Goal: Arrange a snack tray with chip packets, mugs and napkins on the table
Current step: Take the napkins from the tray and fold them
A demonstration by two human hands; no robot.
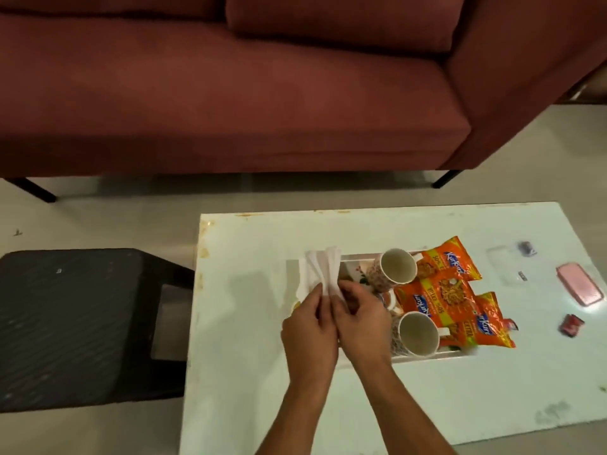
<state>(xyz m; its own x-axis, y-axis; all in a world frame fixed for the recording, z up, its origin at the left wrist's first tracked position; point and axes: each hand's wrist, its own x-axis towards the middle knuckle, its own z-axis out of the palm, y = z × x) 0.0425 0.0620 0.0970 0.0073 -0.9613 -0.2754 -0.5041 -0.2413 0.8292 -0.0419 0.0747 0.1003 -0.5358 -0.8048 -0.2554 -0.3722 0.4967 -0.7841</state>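
Observation:
A white tray (423, 358) with a floral base sits on the white table (394, 405). On it stand two patterned mugs, one at the back (395, 270) and one at the front (416, 333). Three orange chip packets (440, 295) lie across the tray's right side. Both hands meet over the tray's left end. My left hand (308, 326) and my right hand (359, 320) pinch the bottom of a fanned bunch of white napkins (323, 267), which stands up from my fingers. The tray's left part is hidden under my hands.
A pink case (579, 288), a small red wrapper (571, 324), a clear plastic bag (502, 264) and a small dark item (526, 248) lie at the table's right. A black stool (82, 323) stands left of the table. A maroon sofa (230, 87) runs along the far side.

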